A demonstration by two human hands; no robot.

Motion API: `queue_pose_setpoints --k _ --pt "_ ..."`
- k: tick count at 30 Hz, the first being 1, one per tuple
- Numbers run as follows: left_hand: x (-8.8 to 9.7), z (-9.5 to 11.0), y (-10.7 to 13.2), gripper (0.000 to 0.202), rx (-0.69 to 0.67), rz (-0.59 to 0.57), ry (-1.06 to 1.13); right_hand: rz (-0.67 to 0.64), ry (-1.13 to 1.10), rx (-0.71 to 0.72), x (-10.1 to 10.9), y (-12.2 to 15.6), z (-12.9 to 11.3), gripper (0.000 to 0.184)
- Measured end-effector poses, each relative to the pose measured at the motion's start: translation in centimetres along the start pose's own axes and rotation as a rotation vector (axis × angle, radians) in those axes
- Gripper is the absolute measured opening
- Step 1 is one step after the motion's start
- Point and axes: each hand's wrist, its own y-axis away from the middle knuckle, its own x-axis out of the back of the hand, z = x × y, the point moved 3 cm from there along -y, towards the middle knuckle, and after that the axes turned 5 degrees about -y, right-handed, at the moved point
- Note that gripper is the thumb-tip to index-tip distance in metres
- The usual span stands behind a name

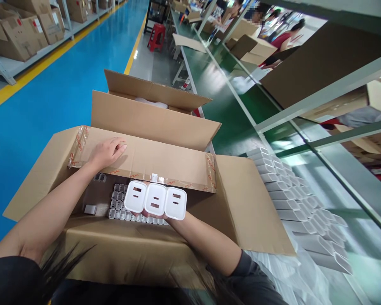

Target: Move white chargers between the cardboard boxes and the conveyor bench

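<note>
My left hand (109,152) rests on a taped flap (155,159) of a large cardboard box, its fingers curled in with nothing visible in them. Over the box opening, my right hand (169,218) holds three white plastic charger housings (155,199) side by side, their slotted faces turned up. Those housings hide most of this hand's fingers. Below them, rows of similar white housings (116,203) stand inside the box. A single white piece (90,209) lies apart at the left of the box interior.
Another open carton (155,91) stands behind the box. On the green workbench (209,84) at right, many white tubular sleeves (292,199) are stacked near clear plastic sheeting (282,271). Shelves with cartons (15,34) line the far left. A red stool (157,37) and several people are farther off.
</note>
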Motion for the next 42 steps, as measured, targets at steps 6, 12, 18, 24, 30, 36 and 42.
queue_pose_setpoints --k 6,12,18,24,30,36,42 --pt "-0.1 -0.1 0.0 0.038 -0.016 0.016 -0.004 0.111 -0.076 0.025 0.2 0.4 0.0 0.064" --pt "0.0 0.0 0.0 0.038 -0.016 0.008 -0.007 0.164 -0.127 0.002 -0.1 0.5 -0.2 0.070" --pt "-0.3 -0.2 -0.1 0.041 -0.009 0.001 0.000 0.155 -0.151 0.014 0.2 0.4 0.0 0.066" --pt "-0.4 -0.4 -0.1 0.039 -0.031 0.025 -0.001 0.127 -0.158 0.024 1.3 0.2 0.6 0.062" --pt "-0.4 -0.4 -0.1 0.039 -0.036 0.026 -0.009 0.113 -0.176 0.014 2.5 0.1 1.3 0.052" --pt "-0.4 -0.3 -0.1 0.038 -0.033 0.038 -0.011 0.190 -0.149 -0.002 3.9 0.0 2.4 0.043" --pt "-0.2 0.0 -0.1 0.039 -0.035 0.033 0.013 0.243 -0.064 -0.020 4.3 0.4 2.0 0.047"
